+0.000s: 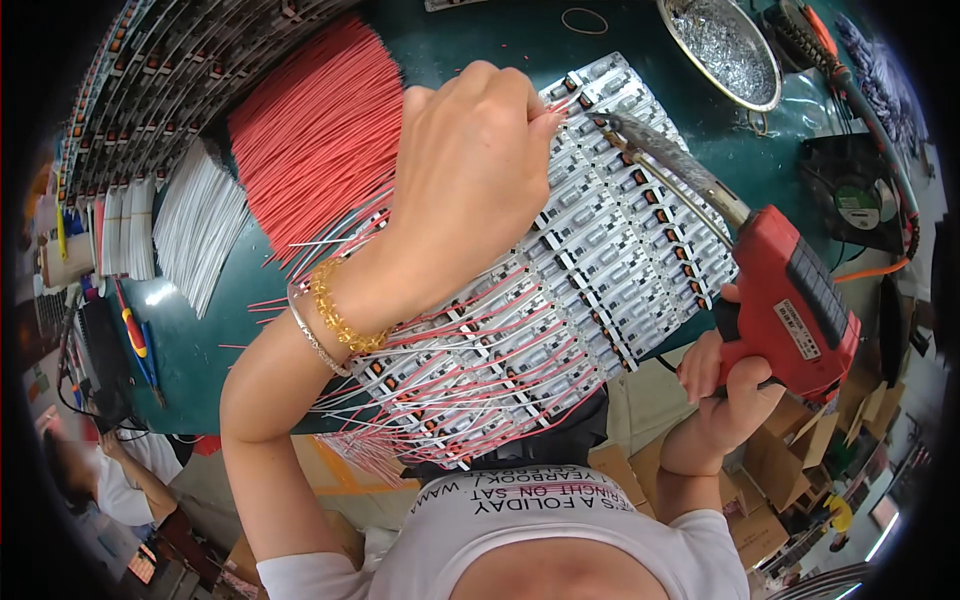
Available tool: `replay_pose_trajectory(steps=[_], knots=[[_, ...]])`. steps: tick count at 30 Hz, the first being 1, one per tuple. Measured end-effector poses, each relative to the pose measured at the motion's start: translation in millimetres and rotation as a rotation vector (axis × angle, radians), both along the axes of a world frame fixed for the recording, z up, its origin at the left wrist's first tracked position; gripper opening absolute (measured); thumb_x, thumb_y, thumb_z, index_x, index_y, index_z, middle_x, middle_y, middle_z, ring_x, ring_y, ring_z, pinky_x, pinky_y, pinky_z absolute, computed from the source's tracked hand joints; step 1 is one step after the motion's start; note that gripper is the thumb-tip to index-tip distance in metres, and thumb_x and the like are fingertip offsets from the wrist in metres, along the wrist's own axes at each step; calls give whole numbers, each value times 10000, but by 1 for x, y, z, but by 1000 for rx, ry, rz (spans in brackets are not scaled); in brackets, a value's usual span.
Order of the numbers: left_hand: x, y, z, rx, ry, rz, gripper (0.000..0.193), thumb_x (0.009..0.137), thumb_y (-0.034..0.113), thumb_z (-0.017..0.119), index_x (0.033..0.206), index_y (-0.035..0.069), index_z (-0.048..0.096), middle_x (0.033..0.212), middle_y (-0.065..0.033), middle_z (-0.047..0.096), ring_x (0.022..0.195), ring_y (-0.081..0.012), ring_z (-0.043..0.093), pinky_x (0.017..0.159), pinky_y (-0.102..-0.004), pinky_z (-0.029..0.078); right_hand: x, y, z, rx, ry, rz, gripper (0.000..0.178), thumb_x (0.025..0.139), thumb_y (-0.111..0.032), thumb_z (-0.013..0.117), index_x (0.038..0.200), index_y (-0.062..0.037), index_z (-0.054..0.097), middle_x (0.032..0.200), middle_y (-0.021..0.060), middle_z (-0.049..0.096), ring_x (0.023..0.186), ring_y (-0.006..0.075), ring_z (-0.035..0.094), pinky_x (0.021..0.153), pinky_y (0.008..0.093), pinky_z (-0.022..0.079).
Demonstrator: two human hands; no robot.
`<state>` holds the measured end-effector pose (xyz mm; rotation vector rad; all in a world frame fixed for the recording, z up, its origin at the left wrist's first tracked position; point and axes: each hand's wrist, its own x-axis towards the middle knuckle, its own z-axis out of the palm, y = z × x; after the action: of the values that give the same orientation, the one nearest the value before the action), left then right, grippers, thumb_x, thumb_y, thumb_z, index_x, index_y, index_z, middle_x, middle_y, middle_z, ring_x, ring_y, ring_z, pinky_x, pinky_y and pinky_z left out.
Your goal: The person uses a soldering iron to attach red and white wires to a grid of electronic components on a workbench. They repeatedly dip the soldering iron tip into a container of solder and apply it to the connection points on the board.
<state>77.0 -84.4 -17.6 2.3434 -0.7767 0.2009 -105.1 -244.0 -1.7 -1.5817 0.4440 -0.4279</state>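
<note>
Right hand (pixel 735 370) closed around the handle of a red soldering gun (pixel 790 290). Gun's long axis runs diagonally: body at lower right, tip pointing up and left, over the upper end of the circuit board panel (pixel 600 230); tip contact cannot be told. Left hand (pixel 470 180): fingertips pinched together on a red wire (pixel 563 105), short end showing toward the tip, remainder hidden. Panel lies on green table (pixel 450 40), long axis lower left to upper right.

electronics workshop: circuit boards (pixel 600 255), wires (pixel 310 135), soldering gun (pixel 790 270)
</note>
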Motion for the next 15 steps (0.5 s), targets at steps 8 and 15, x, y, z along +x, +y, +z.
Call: replay_pose_trajectory(steps=[8, 15], knots=[[-1, -4, -5, 50, -94, -15, 116, 791, 123, 615, 745, 35, 555, 746, -79, 553, 660, -243, 518, 656, -344, 332, 1, -2, 0, 45, -12, 40, 534, 918, -354, 462, 1079, 149, 390, 463, 28, 397, 349, 105, 386, 365, 238, 356], [-1, -7, -8, 106, -204, -19, 117, 781, 111, 624, 732, 40, 544, 725, -74, 538, 662, -252, 500, 650, -351, 327, 0, -2, -5, 60, 50, 15, 479, 903, -310, 513, 1059, 130, 409, 467, 35, 401, 346, 110, 379, 369, 243, 351]])
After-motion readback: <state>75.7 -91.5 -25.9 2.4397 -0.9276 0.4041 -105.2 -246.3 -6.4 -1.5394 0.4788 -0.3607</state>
